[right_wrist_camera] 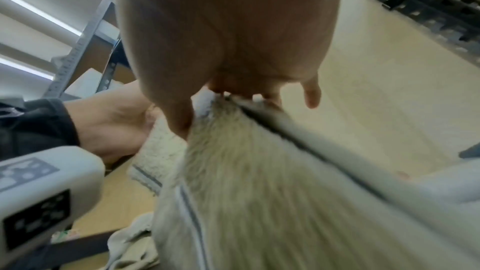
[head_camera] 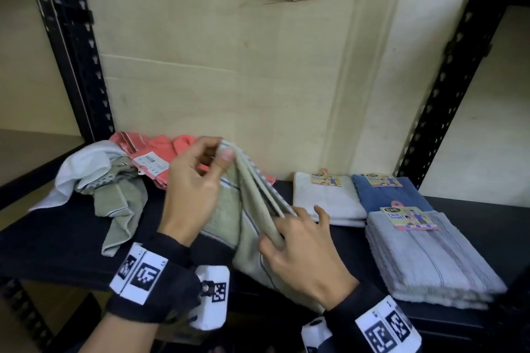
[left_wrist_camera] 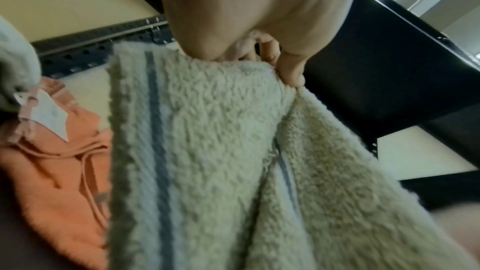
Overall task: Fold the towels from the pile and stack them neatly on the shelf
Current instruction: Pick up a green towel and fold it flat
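Green towel [head_camera: 246, 209], thick terry with thin grey-blue stripes, held up over the front of the black shelf [head_camera: 57, 238] — edges gathered in several layers, mid-fold. Left hand [head_camera: 195, 180] pinches the upper corner layers between thumb and fingers; right hand [head_camera: 304, 249] grips the lower bunched edge. Judged about halfway: three folded towels sit right — white towel [head_camera: 329, 200], blue towel [head_camera: 393, 195], grey ribbed towel [head_camera: 430, 258] in front, each with a paper label. Still left: the pile [head_camera: 114, 178] at left — crumpled white, green and salmon cloth, soft and shapeless, a tag showing. Plywood back panel [head_camera: 229, 66] behind.
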